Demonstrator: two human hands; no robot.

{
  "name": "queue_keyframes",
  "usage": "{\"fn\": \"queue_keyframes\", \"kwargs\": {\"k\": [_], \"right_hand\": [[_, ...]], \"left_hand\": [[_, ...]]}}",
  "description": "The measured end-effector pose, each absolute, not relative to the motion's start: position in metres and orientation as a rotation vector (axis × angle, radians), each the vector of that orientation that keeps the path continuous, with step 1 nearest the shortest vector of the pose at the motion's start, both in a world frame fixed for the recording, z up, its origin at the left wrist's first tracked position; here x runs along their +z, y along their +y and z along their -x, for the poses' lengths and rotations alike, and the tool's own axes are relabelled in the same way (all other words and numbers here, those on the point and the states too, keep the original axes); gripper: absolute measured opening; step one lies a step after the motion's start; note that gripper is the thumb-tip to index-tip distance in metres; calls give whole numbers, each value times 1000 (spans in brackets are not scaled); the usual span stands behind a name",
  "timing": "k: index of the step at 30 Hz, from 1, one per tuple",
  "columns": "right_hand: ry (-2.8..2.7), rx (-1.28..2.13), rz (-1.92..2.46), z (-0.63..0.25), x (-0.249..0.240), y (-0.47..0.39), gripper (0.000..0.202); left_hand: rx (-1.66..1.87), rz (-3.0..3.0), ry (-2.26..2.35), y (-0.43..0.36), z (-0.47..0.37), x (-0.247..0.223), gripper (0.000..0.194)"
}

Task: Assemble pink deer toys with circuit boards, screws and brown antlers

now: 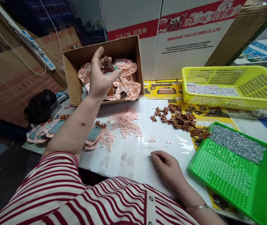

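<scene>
My left hand [102, 75] reaches into an open cardboard box [69, 72]. Its thumb and fingers are closed on a thin metal tool [110, 64] that looks like tweezers. Beneath it in the box lie pink plastic shell parts [132, 89], some with green pieces attached. My right hand [167, 165] rests on the white table sheet [128, 162], fingers curled in and tips close together, with nothing visible in them. Small pink rings [125, 122] are scattered between the hands, just in front of the box. Brown branched plastic parts [185, 120] lie in a heap beyond my right hand.
A green basket [227, 172] with silvery small parts stands at the right. Behind it is a yellow basket [229, 101] with small pale pieces. Pink assemblies with green boards [93, 134] lie by my left forearm. White cartons [185, 47] stand at the back.
</scene>
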State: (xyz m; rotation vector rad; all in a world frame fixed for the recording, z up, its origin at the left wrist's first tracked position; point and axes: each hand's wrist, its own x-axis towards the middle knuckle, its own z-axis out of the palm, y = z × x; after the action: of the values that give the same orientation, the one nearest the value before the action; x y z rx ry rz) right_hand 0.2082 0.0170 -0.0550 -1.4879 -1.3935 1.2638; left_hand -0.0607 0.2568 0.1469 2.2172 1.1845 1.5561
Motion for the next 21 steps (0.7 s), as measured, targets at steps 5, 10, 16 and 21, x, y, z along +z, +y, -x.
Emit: {"fn": "queue_keyframes", "kwargs": {"k": [5,10,16,21], "right_hand": [[-1051,1328,1263,-208,-27,32,60],[-1463,1047,1139,-213,-14,24,88],[-1516,1192,1122,-209,-28,-7,81],[-1408,1244,1159,-194,-31,-27,55]], "left_hand": [[1439,-2053,1042,184,33,115,84],[1163,-1840,981,84,-8,75,91],[1041,-1850,1013,20,-34,44,91],[946,-2108,1152,-2,-38,37,86]]}}
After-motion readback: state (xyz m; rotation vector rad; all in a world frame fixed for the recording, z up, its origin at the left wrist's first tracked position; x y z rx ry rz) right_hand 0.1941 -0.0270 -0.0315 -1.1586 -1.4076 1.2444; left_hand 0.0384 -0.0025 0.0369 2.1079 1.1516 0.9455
